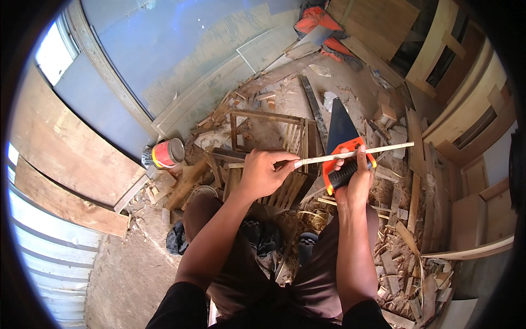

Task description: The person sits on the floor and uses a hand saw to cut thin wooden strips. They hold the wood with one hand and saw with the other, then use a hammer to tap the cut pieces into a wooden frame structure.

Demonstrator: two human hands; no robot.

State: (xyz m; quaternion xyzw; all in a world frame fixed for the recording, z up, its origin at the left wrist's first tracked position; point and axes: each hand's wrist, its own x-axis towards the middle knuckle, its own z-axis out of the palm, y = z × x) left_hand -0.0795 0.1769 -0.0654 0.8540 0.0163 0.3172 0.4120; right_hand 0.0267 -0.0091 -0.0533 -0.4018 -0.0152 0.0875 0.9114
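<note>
A thin, pale wooden strip (386,148) is held roughly level above the knees, its right end slightly higher in view and left free beyond the right hand (353,178); a short length also projects past the left hand (267,174). By the left hand the strip is pinched narrowly between thumb and fingers. By the right hand the black grip of an orange-and-black handsaw with a dark, tapering blade (341,129) is grasped, while the strip is crossed over the handle under the thumb. The blade is pointed away from the body, and its edges are kept apart from the strip's outer length. Just beyond the left hand, room is limited by a slatted brown wooden frame (266,115); farther left, a red-and-yellow round can (168,153) is tilted near scrap wood. On the right, loose offcuts and shavings (392,268) are spread up to tall, pale wooden frames (471,129), from which the strip's tip is separated by a gap. Open air is left around the saw's point, well apart from the grey-blue wall panel (164,55). Below, the forearms are set above dark brown trousers (241,268).
</note>
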